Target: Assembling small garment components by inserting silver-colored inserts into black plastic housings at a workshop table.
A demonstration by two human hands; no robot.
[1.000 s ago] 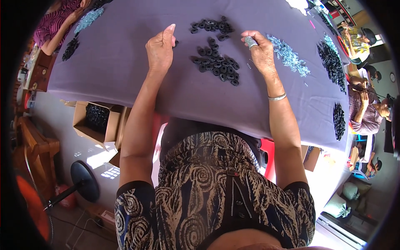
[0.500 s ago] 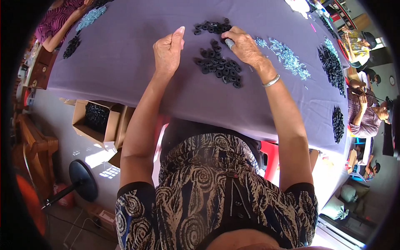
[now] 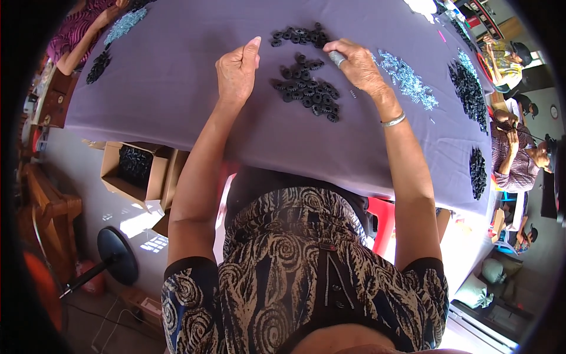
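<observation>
Your right hand [image 3: 359,65] sits at about one o'clock from the middle of the purple-covered surface [image 3: 177,88], its fingers curled together around a small grey cylindrical piece [image 3: 336,57] that pokes out at the thumb side. Your left hand [image 3: 237,74] rests at about eleven o'clock, fingers folded into a loose fist with the thumb lifted; you cannot tell from this view whether it holds anything.

The heap of black toothed rings [image 3: 309,91] lies on the cloth between your two hands, spreading toward five o'clock. From your right fingertips it lies at about seven o'clock, just beside them; from your left hand it is at about three o'clock, near but apart. The heap's long axis runs from ten o'clock to four o'clock. A second, smaller row of black rings [image 3: 298,35] lies at twelve o'clock, past the heap, closer to your right hand than your left.

To the right of your right wrist, with its silver bangle [image 3: 393,120], a scatter of pale blue-grey small parts [image 3: 407,76] lies at about three o'clock. So your right hand is the nearer one to both ring groups.
</observation>
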